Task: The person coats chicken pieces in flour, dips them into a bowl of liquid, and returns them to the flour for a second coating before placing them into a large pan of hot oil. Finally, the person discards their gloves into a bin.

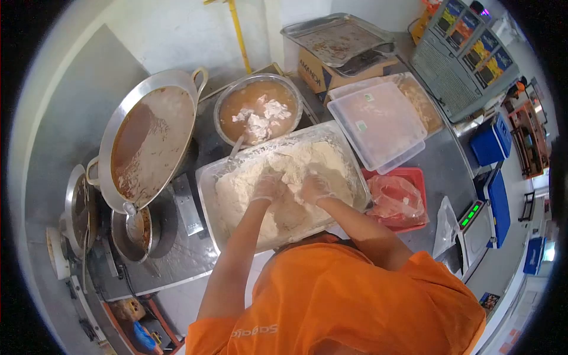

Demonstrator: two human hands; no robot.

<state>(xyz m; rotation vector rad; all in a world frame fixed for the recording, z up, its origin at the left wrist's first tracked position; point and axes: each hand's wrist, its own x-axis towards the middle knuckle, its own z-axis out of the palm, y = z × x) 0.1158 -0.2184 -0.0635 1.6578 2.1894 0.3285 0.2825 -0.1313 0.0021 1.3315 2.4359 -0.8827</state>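
Observation:
A large rectangular metal tray (208,198) holds pale flour (324,158), heaped toward its far side. Both hands wear clear plastic gloves and reach down into this flour. My left hand (269,187) is left of the tray's middle, its fingers sunk in flour. My right hand (315,188) is a short way to the right, fingertips also covered. Flour-coated lumps lie between the hands, but whether either hand grips one is hidden. Just beyond the tray stands a round metal bowl (220,115) of brownish liquid with white floury pieces and a utensil handle over its near rim.
To the left is a wide two-handled pan (112,139) of brown oil, above a smaller pot (118,236). At right are lidded plastic containers (378,121), a red tray (419,177) with a plastic bag, and a scale (476,228). A cardboard box (313,71) carries a metal tray (343,38).

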